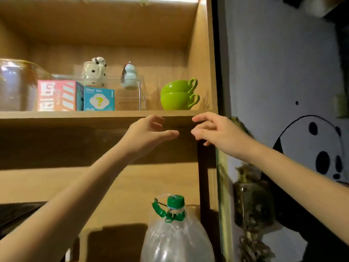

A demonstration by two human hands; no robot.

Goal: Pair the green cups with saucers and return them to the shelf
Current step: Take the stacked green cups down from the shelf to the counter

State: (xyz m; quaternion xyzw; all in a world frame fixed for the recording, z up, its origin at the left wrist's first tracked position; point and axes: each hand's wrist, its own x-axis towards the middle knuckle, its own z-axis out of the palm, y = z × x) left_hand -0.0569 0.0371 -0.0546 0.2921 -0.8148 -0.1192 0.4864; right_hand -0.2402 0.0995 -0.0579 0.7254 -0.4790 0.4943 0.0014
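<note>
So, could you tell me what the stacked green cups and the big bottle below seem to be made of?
The green cups look like glazed ceramic, though glossy plastic is possible: smooth, opaque, with bright highlights. The bottle looks like thin clear plastic, see-through and dented, with a green plastic cap.

This looks like a home, a lived-in room with a display cabinet. The wooden shelf (105,114), lit from above by a strip light, carries keepsakes rather than stock or tools: a spotted ceramic figurine (95,72) and a small blue one (130,76) on a clear acrylic case (130,95), two colourful collectible boxes (75,98), a glass jar (17,86), and stacked green cups (178,95). Below stands a large plastic water bottle (173,233), and a cartoon panda mural (311,148) decorates the neighbouring wall.
</note>
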